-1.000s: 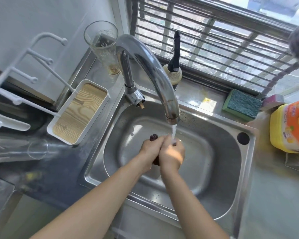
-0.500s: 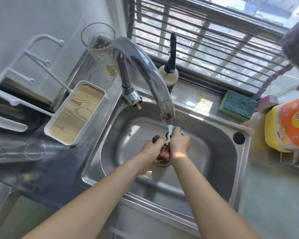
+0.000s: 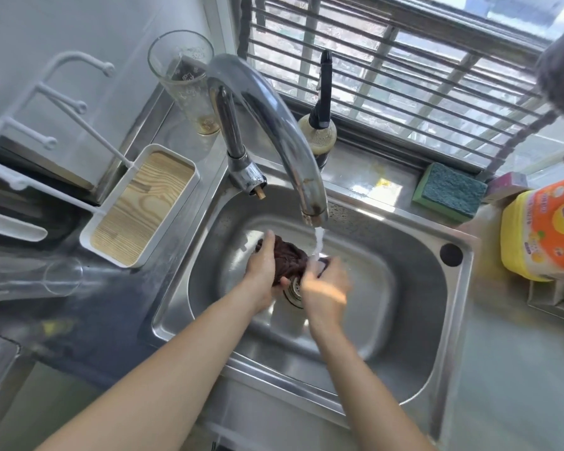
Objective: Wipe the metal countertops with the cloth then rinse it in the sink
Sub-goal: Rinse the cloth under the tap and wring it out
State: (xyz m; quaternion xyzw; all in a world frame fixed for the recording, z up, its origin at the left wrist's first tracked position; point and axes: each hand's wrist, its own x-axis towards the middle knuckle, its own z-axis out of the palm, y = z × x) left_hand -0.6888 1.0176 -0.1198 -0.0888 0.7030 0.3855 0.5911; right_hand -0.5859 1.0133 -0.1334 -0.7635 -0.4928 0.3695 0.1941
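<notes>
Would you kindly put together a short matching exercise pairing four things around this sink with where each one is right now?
Things:
1. dark cloth
2. green sponge
3. tall glass
4. yellow bottle

Places:
A. on the ledge behind the sink, below the window
B. bunched in the left hand under the running tap
C. at the right edge of the view, beside the sink
D. back left corner, behind the tap's base

Pairs: 1-B, 2-A, 3-D, 4-C
</notes>
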